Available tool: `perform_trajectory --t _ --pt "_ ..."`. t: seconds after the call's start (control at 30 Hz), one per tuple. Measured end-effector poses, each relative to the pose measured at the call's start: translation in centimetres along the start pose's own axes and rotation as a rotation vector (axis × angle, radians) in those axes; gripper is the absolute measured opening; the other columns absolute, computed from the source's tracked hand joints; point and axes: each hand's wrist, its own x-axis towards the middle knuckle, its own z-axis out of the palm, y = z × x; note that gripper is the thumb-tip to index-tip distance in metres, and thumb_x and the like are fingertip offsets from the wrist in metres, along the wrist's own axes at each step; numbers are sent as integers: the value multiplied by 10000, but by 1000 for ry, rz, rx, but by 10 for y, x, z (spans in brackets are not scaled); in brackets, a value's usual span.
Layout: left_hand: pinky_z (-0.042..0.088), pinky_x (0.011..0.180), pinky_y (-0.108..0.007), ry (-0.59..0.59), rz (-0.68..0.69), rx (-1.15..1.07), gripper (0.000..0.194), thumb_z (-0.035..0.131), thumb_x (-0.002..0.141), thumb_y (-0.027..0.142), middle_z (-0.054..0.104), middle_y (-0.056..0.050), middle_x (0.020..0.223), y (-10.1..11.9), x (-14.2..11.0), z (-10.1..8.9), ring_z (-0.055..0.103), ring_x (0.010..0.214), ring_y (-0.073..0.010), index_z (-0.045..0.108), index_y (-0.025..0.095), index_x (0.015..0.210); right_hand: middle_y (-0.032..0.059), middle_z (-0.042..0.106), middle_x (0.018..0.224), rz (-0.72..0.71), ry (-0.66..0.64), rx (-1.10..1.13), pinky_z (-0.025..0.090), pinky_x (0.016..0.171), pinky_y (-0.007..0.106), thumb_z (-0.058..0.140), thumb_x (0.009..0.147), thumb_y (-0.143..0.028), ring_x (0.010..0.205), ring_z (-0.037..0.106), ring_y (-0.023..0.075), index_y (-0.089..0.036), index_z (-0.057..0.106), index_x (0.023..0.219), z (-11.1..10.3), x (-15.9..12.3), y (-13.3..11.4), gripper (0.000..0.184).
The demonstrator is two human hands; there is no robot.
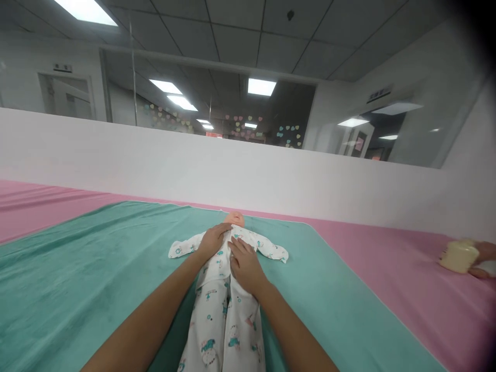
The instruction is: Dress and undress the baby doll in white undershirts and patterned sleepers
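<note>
A baby doll (235, 219) lies on its back on a teal blanket (104, 274), its head at the far end. It wears a white printed top (220, 264) with both sleeves spread to the sides, and matching printed trousers (209, 323) whose legs stretch toward me. My left hand (213, 241) rests on the left side of the doll's chest, fingers stretched toward the neck. Lower down on the right side of the chest, my right hand (247, 264) lies on the top with its fingers extended and slightly apart. Neither hand visibly grips anything.
Pink cloth (372, 248) shows around the blanket. A white wall (194, 165) with windows above it rises behind the doll's head. At the far right, another person's hand (484, 253) touches a pale yellow object (459, 256) that I cannot identify.
</note>
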Motion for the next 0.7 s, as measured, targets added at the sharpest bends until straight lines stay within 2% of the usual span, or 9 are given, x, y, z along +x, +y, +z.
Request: perform_trajectory --t 0.13,0.33,0.43,0.57,0.7 --pt "376 991 -328 -44 15 68 407 306 833 151 546 17 1234 0 0 -2 481 1130 -146 596 257 1099 38 411 1358 -21 2 15 219 1071 448 354 833 -153 1270 327 182 -225 448 1261 0 -2 -6 444" --pt "385 981 -321 -16 -7 169 402 295 842 153 584 -7 1165 -10 -1 -2 499 1088 -156 611 233 1075 87 507 1267 -77 79 15 302 1051 365 378 784 -97 1208 417 169 -157 543 1166 7 -3 -11 421" --pt "388 974 -325 -6 13 187 409 301 838 136 552 -22 1197 -12 0 -1 481 1102 -162 573 228 1131 71 536 1237 -115 63 20 305 1050 350 398 757 -83 1216 409 170 -168 589 1095 6 -5 -18 397" --pt "372 980 -312 -46 81 185 423 316 843 136 438 14 1318 -11 1 -1 438 1154 -156 552 290 1158 37 597 1156 -168 22 54 312 1042 324 404 748 -82 1217 409 153 -188 608 1061 2 -6 -26 388" --pt "368 974 -306 -64 44 159 391 308 866 187 491 25 1258 -13 2 0 455 1129 -157 602 308 1092 0 615 1131 -168 29 98 317 1038 316 396 766 -95 1191 439 135 -217 612 1051 0 -6 -26 379"
